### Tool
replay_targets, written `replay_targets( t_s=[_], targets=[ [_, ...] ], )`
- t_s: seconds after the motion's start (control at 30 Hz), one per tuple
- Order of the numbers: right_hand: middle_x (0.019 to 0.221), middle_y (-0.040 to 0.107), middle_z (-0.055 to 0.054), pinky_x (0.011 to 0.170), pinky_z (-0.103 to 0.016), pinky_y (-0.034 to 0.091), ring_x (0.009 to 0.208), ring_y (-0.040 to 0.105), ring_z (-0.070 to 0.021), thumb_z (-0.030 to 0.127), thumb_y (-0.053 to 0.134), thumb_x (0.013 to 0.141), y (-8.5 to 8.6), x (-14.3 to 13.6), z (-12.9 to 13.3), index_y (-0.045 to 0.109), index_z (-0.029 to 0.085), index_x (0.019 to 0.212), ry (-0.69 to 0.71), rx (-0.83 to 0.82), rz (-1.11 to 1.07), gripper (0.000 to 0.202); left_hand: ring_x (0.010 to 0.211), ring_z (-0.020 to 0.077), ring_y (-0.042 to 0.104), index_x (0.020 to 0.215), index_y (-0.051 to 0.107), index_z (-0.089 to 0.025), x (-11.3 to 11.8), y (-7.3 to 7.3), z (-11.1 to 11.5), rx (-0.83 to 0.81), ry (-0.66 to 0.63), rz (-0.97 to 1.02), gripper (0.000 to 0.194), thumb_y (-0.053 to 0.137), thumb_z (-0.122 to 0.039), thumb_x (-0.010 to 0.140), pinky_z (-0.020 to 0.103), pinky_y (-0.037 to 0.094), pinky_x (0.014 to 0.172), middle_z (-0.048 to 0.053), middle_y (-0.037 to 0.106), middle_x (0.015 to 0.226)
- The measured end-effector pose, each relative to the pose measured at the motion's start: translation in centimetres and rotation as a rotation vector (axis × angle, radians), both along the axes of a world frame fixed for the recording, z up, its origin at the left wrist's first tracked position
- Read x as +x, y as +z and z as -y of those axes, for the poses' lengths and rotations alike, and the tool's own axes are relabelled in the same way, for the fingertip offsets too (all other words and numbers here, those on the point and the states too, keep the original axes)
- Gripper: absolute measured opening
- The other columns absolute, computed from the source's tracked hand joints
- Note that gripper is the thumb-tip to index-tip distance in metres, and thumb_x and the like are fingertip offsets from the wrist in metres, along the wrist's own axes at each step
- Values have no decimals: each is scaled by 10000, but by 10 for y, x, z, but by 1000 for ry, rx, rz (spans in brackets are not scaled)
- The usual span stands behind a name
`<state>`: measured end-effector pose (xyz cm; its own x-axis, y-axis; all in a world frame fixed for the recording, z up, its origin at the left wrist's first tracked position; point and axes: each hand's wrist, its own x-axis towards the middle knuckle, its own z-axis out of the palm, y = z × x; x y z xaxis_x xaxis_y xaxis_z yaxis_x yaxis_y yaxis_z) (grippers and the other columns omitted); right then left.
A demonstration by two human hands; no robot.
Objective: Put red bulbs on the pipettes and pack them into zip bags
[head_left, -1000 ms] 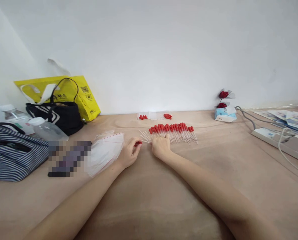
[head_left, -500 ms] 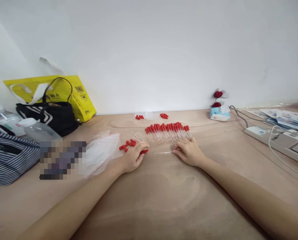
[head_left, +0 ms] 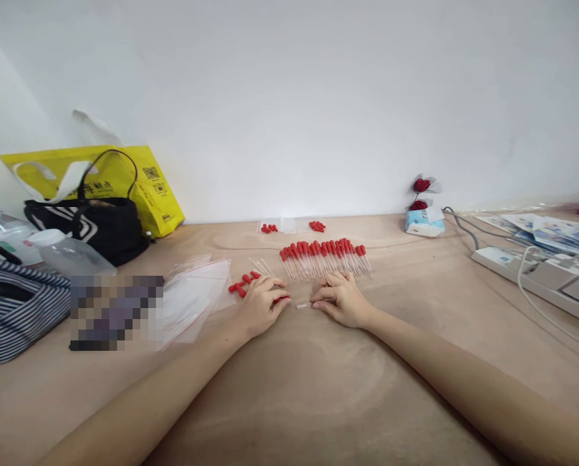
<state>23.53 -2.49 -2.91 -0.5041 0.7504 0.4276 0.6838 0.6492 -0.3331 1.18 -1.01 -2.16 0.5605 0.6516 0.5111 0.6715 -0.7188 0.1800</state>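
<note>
My left hand (head_left: 259, 307) is closed around a red rubber dropper bulb (head_left: 282, 299), mostly hidden by the fingers. A thin glass dropper tube (head_left: 302, 305) is pinched in my right hand (head_left: 344, 301), its free end pointing left towards the bulb, a small gap between them. Loose red bulbs (head_left: 241, 286) lie just beyond my left hand, beside a few bare glass tubes (head_left: 260, 266). Behind both hands is a row of several droppers (head_left: 324, 250), red bulbs on their far ends.
Clear zip bags (head_left: 195, 294) lie left of my hands. Further left are a striped pouch (head_left: 17, 310), a plastic bottle (head_left: 73, 252), a black bag (head_left: 109, 226) and a yellow bag (head_left: 160, 200). A tissue pack (head_left: 424, 225) stands back right, near a power strip (head_left: 537, 281).
My right hand has moved left with the glass tube, nearer my left hand, and less of the tube now shows past its fingers. My left hand has hardly moved.
</note>
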Motion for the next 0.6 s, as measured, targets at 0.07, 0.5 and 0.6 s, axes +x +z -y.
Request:
replay_targets(
  t_s=[0.07, 0.5, 0.6],
  targets=[
    [868, 589, -34, 778, -346, 217, 857, 465, -163, 304, 501, 812, -1, -2, 0, 616, 214, 776, -9, 30, 7, 150, 851, 180, 522, 787, 618, -198, 1, 2, 2, 0, 5, 8, 142, 497, -267, 815, 348, 360, 797, 26, 627, 878],
    [724, 649, 3, 893, -406, 115, 763, 522, -138, 197, 428, 831, -4, -16, 6, 551, 190, 780, -170, 237, 12, 133, 845, 167, 579, 888, 538, -216, 8, 6, 7, -44, 91, -7, 95, 468, -257, 839, 444, 134, 932, -13, 669, 850],
    [729, 657, 0, 894, -395, 117, 761, 524, -132, 201, 439, 829, -4, -16, 6, 570, 192, 785, -171, 261, 19, 139, 862, 170, 579, 883, 555, -225, 8, 5, 7, -31, 82, -9, 107, 464, -261, 840, 454, 118, 941, -12, 672, 855]
  ],
)
